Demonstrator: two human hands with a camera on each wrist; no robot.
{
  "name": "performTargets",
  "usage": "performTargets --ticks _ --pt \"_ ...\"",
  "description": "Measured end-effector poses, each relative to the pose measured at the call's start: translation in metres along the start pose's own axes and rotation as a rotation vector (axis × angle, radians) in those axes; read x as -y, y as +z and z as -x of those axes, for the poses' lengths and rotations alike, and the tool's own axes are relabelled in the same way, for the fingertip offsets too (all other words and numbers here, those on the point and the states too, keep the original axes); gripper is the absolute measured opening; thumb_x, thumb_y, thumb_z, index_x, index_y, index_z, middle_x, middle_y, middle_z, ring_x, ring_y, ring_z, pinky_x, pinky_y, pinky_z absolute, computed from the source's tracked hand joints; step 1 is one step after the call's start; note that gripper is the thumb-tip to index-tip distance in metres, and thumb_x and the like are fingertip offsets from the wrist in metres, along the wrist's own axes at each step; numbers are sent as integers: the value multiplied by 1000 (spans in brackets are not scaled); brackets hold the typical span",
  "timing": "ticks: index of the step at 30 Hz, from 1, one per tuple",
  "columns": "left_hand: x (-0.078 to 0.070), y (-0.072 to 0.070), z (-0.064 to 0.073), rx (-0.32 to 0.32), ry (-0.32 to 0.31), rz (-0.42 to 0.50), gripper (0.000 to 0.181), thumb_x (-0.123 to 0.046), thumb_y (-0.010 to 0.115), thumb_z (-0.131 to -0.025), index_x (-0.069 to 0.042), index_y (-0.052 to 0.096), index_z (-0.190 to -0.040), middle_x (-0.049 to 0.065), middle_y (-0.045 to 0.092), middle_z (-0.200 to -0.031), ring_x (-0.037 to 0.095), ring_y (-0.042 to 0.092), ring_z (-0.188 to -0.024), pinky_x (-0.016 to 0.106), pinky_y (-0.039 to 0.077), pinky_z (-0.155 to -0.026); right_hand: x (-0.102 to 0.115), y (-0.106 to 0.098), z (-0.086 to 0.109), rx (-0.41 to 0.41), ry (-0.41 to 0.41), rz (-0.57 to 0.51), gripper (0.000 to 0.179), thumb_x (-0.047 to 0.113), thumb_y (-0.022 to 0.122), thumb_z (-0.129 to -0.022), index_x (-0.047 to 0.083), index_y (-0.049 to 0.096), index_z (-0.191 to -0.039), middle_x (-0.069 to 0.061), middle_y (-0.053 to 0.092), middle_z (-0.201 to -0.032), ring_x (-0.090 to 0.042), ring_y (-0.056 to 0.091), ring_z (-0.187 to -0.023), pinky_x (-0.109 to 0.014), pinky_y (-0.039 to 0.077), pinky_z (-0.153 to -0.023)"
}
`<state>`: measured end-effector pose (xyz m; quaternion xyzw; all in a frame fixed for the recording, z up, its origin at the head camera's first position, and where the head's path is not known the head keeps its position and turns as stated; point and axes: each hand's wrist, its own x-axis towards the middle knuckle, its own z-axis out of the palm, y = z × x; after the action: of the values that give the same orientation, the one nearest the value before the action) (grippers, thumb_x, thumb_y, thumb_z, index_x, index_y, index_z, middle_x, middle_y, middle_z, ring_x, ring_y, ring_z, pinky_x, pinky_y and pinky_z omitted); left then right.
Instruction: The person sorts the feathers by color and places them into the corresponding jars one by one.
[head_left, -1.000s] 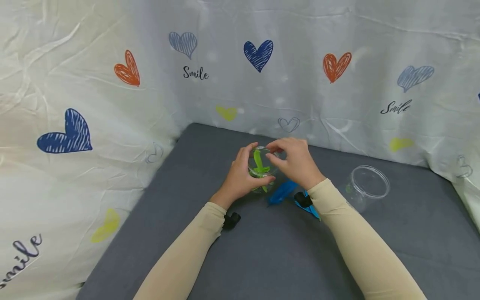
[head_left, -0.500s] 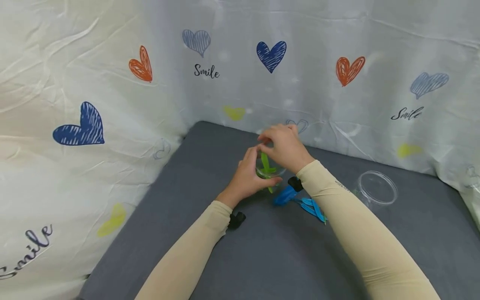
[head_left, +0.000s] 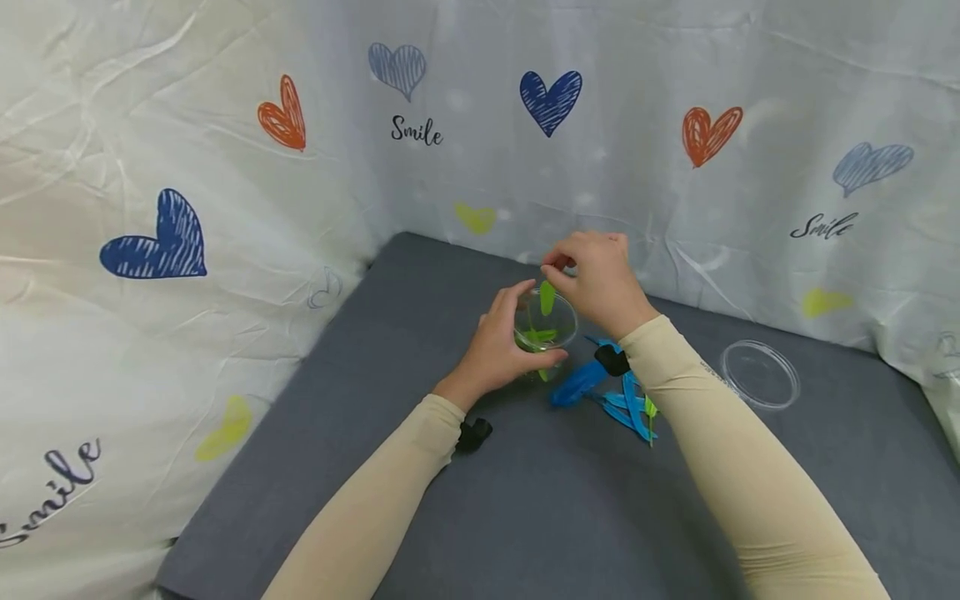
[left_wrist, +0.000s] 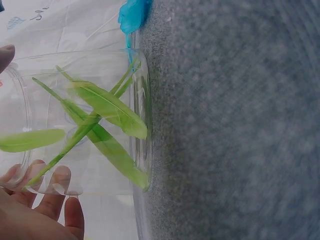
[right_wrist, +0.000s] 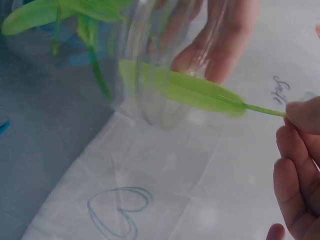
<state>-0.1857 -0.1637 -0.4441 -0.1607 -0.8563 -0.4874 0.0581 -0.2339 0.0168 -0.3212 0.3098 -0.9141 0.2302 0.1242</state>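
Observation:
A clear plastic jar stands upright on the grey table, with several green feathers crossed inside it. My left hand grips it around the upper part, thumb on the near side and fingers on the far side. Above its mouth, my right hand pinches another green feather by the end of its quill. That feather hangs with its broad tip inside the jar's rim and its quill outside. Just right of the jar, several blue feathers lie on the table, partly under my right wrist.
A second clear jar stands to the right, partly hidden by my right sleeve. One green feather lies beside the blue ones. A white curtain printed with hearts borders the table at the back and left.
My right hand has closed its fingertips on a green feather's quill and lifted it, so the feather now sits higher at the jar's mouth. My left hand keeps its grip; the head view shifted slightly.

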Motion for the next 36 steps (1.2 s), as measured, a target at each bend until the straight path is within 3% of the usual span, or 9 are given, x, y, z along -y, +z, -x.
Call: performTargets --ticks 6,14,19,23,26,30,33,36 --pt "-2 -2 0 4 -4 -11 109 -55 88 -87 -22 27 -171 5 41 -165 31 48 -146 66 35 -119 -6 7 7 6 10 -5 12 21 75 -104 12 82 -105 -8 78 -102 -31 69 -101 -63 36 -104" --pt "-6 5 -2 10 -1 3 108 -53 88 -88 -22 27 -171 6 39 -167 33 47 -147 68 32 -121 -14 6 24 35 30 -8 12 24 74 -105 15 82 -107 -5 78 -103 -28 68 -104 -60 34 -106" --pt "-4 3 -3 1 13 -9 110 -52 89 -87 -20 26 -171 8 39 -167 34 48 -146 68 31 -120 -18 -5 41 3 28 -8 13 24 74 -105 14 82 -108 -5 78 -104 -28 69 -103 -60 35 -107" --pt "3 -7 -2 -3 -3 -30 115 -56 90 -84 -26 24 -173 6 39 -169 31 49 -148 69 27 -124 -22 -17 66 -63 61 -31 15 24 76 -103 13 82 -112 -5 79 -108 -29 67 -108 -60 35 -109" --pt "14 -29 5 -8 -50 -54 122 -64 91 -80 -36 18 -173 1 38 -171 29 46 -151 71 21 -128 -24 -20 79 -134 87 -62 17 23 78 -102 11 81 -114 -8 78 -111 -30 67 -111 -61 36 -111" --pt "31 -78 18 -27 -91 -96 127 -67 92 -76 -49 8 -171 -10 32 -175 24 36 -161 71 23 -130 -24 -14 88 -270 119 -107 22 20 80 -100 8 79 -118 -11 78 -114 -33 67 -111 -62 39 -108" --pt "39 -118 33 -95 -79 -139 128 -60 94 -78 -50 5 -170 -15 28 -177 21 28 -166 69 28 -128 -23 -3 88 -362 142 -150 26 18 80 -99 6 78 -122 -15 78 -116 -36 67 -111 -63 41 -106" --pt "39 -152 48 -164 -37 -186 127 -49 96 -81 -45 8 -172 -13 27 -178 23 26 -167 70 27 -128 -21 10 83 -402 171 -199 30 19 80 -99 5 76 -125 -16 76 -118 -37 64 -112 -63 42 -105"
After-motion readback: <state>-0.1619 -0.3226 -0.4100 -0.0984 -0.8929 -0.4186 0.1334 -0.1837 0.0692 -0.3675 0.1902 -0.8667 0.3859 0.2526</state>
